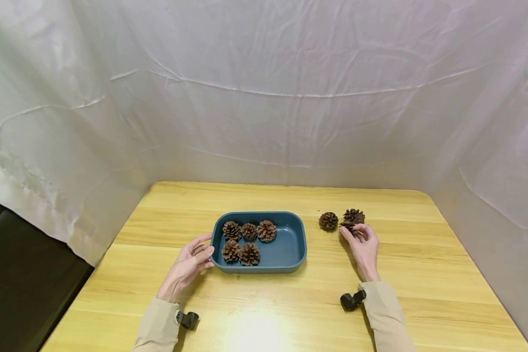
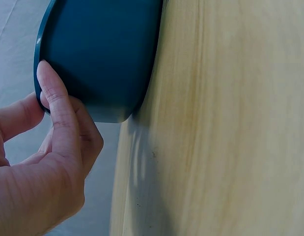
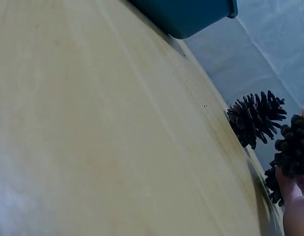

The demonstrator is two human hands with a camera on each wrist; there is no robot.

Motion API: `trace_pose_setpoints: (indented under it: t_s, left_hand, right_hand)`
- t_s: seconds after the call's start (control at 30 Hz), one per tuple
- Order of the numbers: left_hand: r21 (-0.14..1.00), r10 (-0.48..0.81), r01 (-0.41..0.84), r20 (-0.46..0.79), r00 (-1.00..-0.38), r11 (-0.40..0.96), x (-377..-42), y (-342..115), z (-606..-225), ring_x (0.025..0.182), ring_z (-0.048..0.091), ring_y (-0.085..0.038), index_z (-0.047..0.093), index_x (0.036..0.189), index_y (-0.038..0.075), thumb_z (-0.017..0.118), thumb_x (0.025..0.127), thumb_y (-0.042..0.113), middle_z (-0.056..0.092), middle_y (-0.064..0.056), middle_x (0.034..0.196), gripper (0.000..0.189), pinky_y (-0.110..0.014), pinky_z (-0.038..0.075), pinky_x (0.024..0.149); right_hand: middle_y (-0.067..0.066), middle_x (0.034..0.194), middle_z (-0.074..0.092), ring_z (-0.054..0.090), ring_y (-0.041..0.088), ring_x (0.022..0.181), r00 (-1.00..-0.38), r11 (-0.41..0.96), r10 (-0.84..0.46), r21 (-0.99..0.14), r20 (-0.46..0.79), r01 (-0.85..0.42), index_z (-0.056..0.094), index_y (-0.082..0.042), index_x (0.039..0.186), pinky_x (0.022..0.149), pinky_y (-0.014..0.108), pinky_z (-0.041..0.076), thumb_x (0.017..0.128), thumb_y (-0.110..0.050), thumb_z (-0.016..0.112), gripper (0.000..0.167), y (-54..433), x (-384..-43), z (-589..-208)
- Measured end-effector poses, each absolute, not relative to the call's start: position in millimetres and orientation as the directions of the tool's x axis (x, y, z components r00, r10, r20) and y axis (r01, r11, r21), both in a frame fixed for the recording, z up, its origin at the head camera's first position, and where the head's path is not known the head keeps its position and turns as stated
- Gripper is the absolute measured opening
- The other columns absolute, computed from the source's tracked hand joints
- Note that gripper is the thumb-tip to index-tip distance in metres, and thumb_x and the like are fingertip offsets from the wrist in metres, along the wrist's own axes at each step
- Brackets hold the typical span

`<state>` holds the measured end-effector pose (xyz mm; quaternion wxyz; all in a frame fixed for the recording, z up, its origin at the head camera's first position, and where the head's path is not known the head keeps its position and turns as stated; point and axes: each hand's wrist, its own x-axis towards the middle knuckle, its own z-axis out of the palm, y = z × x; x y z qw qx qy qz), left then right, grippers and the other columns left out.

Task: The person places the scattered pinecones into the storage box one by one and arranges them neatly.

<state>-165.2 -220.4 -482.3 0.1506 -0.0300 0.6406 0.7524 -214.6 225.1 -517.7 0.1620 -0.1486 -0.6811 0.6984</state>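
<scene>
A blue-green rectangular tray (image 1: 286, 249) sits on the table with several brown pine cones (image 1: 249, 254) in its left part. My left hand (image 1: 188, 264) grips the tray's left end; in the left wrist view the thumb and fingers (image 2: 58, 105) pinch its rim. To the right of the tray, my right hand (image 1: 365, 247) pinches a pine cone (image 3: 293, 147) between thumb and fingers, partly hidden by the hand in the head view. Right behind it lies a dark pine cone (image 1: 355, 215), and another pine cone (image 1: 328, 221) rests to its left.
The light wooden table (image 1: 312, 308) has a rounded far right corner. Pale cloth (image 1: 290, 122) hangs behind the table and along both sides. A dark surface (image 1: 22, 278) shows at the lower left. Each sleeve carries a small black camera (image 1: 352, 300) at the wrist.
</scene>
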Motion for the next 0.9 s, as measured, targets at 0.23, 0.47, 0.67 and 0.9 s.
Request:
trace_pose_setpoints:
  t_s: [0.23, 0.47, 0.67, 0.9]
  left_hand:
    - [0.954, 0.183, -0.266, -0.239, -0.954, -0.138, -165, -220, -483, 0.074, 0.060, -0.005, 0.025, 0.155, -0.005, 0.052, 0.103, 0.002, 0.056, 0.000, 0.104, 0.059, -0.016, 0.060, 0.069]
    - [0.952, 0.179, -0.269, -0.242, -0.954, -0.146, -165, -219, -483, 0.073, 0.060, -0.006, 0.025, 0.155, -0.004, 0.052, 0.102, 0.002, 0.056, 0.000, 0.103, 0.059, -0.016, 0.059, 0.069]
    - [0.952, 0.179, -0.270, -0.243, -0.953, -0.147, -165, -219, -482, 0.074, 0.060, -0.006, 0.025, 0.155, -0.004, 0.053, 0.102, 0.002, 0.056, 0.000, 0.104, 0.060, -0.016, 0.060, 0.069]
    - [0.953, 0.184, -0.266, -0.238, -0.954, -0.146, -165, -219, -482, 0.074, 0.060, -0.006, 0.025, 0.155, -0.005, 0.053, 0.102, 0.002, 0.057, 0.000, 0.104, 0.060, -0.016, 0.060, 0.069]
  right_hand:
    - [-0.010, 0.099, 0.059, 0.062, -0.001, 0.091, -0.911, -0.079, 0.412, -0.995, 0.020, -0.057, 0.055, -0.008, 0.098, 0.079, 0.007, 0.053, 0.087, -0.012, 0.080, 0.027, 224, -215, -516]
    - [-0.014, 0.096, 0.062, 0.062, -0.001, 0.088, -0.920, -0.073, 0.390, -0.997, -0.031, 0.003, 0.055, -0.012, 0.107, 0.072, 0.011, 0.053, 0.088, -0.014, 0.079, 0.031, 223, -212, -508]
    - [-0.010, 0.109, 0.059, 0.064, -0.002, 0.081, -0.935, -0.059, 0.351, -0.998, -0.054, 0.035, 0.053, -0.010, 0.117, 0.069, 0.015, 0.055, 0.090, -0.019, 0.078, 0.038, 221, -211, -504]
    - [-0.002, 0.113, 0.058, 0.074, 0.009, 0.080, -0.969, -0.154, 0.246, -0.988, -0.010, -0.029, 0.050, -0.005, 0.119, 0.085, 0.030, 0.064, 0.093, -0.011, 0.072, 0.034, 221, -210, -502]
